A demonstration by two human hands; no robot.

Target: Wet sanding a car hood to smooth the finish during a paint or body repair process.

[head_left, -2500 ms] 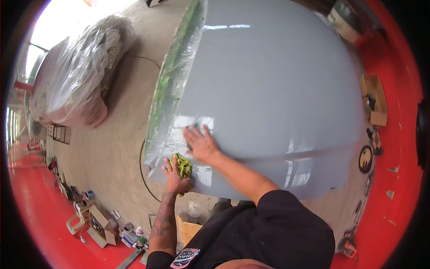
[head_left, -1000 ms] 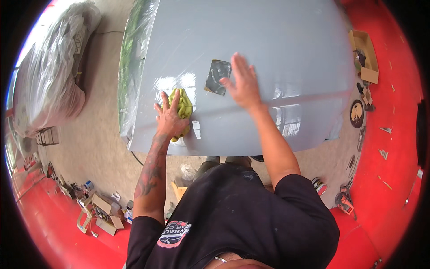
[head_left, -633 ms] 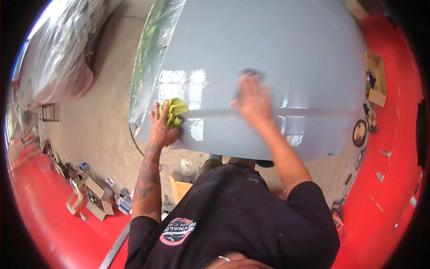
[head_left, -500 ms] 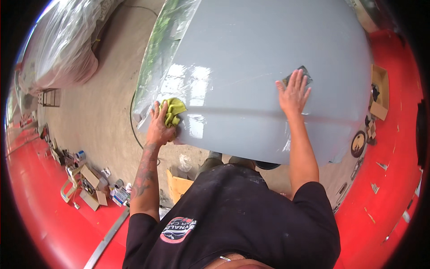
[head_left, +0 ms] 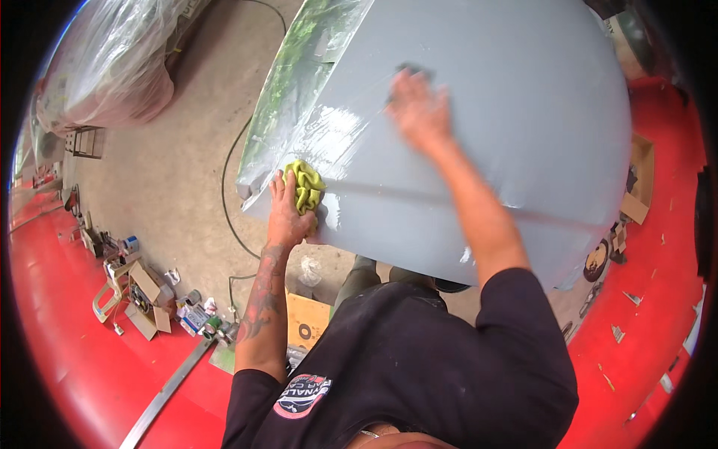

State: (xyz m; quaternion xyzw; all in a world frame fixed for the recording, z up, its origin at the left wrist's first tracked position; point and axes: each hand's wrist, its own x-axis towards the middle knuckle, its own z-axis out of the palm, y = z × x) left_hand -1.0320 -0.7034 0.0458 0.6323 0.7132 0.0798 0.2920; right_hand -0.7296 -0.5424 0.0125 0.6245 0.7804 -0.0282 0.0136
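My left hand [head_left: 290, 217] is closed on a crumpled yellow-green cloth [head_left: 305, 184] at the near left corner of a grey car hood [head_left: 523, 142]. Farther forward and to the right, my right hand [head_left: 420, 111] lies flat on the hood with its fingers stretched out, smeared by motion. Under its fingertips shows the edge of a dark, thin pad [head_left: 413, 69], like a sanding sheet; my palm and fingers cover the rest. Wet, shiny streaks [head_left: 336, 138] mark the grey surface between the two hands.
Clear plastic film [head_left: 288, 82] borders the hood's left side. A plastic-wrapped shape [head_left: 112, 67] stands far left. A hose [head_left: 226, 179] runs over the concrete floor. Open cardboard boxes [head_left: 149, 288] and cans lie at lower left; another box [head_left: 639, 176] sits at right on red flooring.
My right hand has swept left and forward over the hood with the dark pad beneath it. My left hand stays at the corner with the cloth; the whole view has shifted slightly.
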